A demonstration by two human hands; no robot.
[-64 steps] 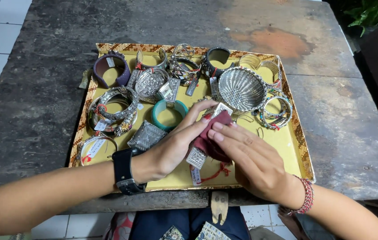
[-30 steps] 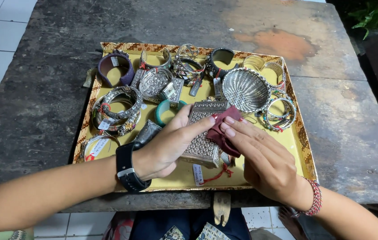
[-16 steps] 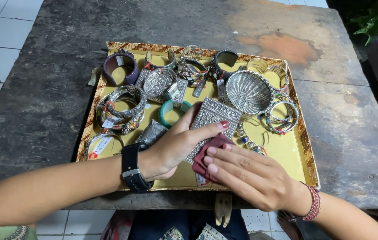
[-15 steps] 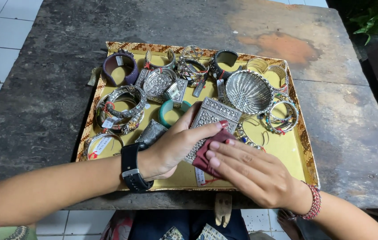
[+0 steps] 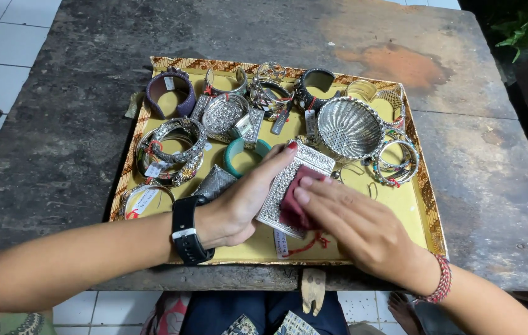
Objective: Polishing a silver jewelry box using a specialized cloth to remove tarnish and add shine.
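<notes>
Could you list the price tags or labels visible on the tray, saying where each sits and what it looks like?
Tag: under the rectangular silver box, tray's near edge; white slip, red string.
Tag: on the silver bangle at the tray's near left corner; long white slip.
Tag: inside the purple cuff, far left; small white rectangle.
Tag: on the stacked silver bangles, left side; white slip.

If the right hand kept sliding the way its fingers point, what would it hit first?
Probably the left hand: the right hand points left across the silver plaque, over the red cloth, though depth is unclear.
</notes>
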